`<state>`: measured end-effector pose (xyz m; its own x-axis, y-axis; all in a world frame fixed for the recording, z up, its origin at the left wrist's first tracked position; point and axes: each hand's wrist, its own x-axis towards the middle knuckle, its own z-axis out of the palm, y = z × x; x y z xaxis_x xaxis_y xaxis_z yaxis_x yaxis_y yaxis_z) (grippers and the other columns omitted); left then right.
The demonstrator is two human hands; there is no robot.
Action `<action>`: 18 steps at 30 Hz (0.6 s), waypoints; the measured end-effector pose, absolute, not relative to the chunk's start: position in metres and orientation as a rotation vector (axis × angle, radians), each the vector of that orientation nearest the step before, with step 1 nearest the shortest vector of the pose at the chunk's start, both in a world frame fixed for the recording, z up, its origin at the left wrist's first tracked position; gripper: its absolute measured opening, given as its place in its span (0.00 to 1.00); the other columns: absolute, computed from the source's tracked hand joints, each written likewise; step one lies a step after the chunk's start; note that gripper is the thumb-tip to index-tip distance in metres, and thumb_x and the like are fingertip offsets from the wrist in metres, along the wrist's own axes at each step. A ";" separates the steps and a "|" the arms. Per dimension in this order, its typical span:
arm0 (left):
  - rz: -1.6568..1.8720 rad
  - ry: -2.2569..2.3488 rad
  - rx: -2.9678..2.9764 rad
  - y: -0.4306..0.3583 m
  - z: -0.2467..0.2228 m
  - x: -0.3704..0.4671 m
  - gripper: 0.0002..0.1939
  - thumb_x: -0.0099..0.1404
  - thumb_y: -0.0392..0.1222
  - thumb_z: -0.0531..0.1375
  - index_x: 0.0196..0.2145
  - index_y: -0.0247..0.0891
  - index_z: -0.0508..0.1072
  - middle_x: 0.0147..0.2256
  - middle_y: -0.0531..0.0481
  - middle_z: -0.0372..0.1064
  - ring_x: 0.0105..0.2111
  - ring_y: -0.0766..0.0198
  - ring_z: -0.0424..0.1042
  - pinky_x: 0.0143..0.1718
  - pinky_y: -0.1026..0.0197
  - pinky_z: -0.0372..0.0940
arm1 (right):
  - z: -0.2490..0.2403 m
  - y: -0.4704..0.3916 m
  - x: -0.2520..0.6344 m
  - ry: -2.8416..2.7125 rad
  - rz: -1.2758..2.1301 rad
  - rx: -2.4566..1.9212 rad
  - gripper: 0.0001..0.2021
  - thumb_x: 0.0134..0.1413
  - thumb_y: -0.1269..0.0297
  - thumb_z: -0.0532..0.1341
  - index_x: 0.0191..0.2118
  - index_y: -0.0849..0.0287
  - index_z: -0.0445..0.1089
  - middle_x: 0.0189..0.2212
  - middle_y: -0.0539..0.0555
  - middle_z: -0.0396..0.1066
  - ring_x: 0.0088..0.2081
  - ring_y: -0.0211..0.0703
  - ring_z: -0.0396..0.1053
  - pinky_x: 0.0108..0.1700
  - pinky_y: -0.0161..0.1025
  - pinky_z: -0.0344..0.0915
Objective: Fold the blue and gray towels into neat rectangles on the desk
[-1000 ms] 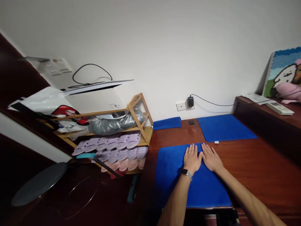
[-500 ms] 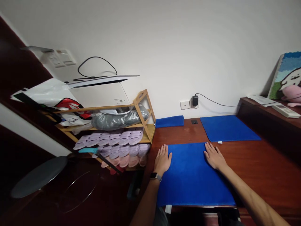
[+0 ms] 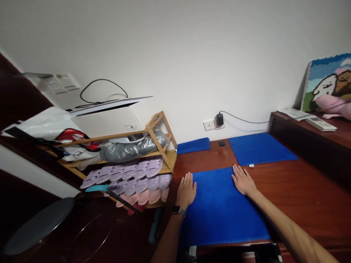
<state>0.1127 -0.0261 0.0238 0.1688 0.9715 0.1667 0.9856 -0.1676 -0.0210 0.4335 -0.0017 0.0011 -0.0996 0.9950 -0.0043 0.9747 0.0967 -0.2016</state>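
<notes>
I have the left hand [image 3: 186, 191] palm-down along the left edge of the near blue cloth [image 3: 222, 208], right hand [image 3: 244, 181] at its far right corner; both grips open, nothing held. Cloth's spread on the bench [image 3: 307, 193], folded blue cloth [image 3: 193, 145] beyond.

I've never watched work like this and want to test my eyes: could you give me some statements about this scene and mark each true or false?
1. The left hand and right hand lie at opposite side edges of the nearest blue cloth. True.
2. The right hand is clenched in a fist. False: its fingers are stretched out flat.
3. A black adapter is plugged in at the wall. True.
4. The pink soft toy lies on the floor. False: it is on the raised wooden ledge at right.
5. The watch is worn on the right wrist. False: it is on the left.
</notes>
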 end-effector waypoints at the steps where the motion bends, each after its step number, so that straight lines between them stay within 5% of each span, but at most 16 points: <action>1: -0.207 -1.909 -2.314 -0.027 0.027 0.127 0.30 0.78 0.44 0.43 0.71 0.27 0.58 0.71 0.35 0.53 0.72 0.51 0.52 0.72 0.45 0.49 | 0.000 -0.001 0.434 -2.220 0.230 -2.004 0.34 0.72 0.54 0.37 0.76 0.67 0.45 0.76 0.57 0.42 0.76 0.48 0.39 0.75 0.51 0.39; 9: -0.422 -1.770 -2.599 -0.035 0.010 0.283 0.34 0.80 0.55 0.37 0.72 0.31 0.57 0.72 0.40 0.53 0.73 0.56 0.50 0.73 0.48 0.49 | -0.003 -0.003 0.439 -2.270 0.192 -1.998 0.34 0.72 0.57 0.37 0.76 0.69 0.45 0.76 0.57 0.41 0.76 0.49 0.39 0.75 0.52 0.39; 18: -0.268 -1.997 -2.264 -0.054 -0.001 0.114 0.30 0.79 0.48 0.43 0.73 0.33 0.55 0.72 0.38 0.52 0.72 0.52 0.52 0.71 0.45 0.53 | -0.007 -0.001 0.440 -2.269 0.192 -2.017 0.35 0.72 0.53 0.35 0.77 0.67 0.43 0.76 0.56 0.41 0.76 0.47 0.38 0.75 0.52 0.38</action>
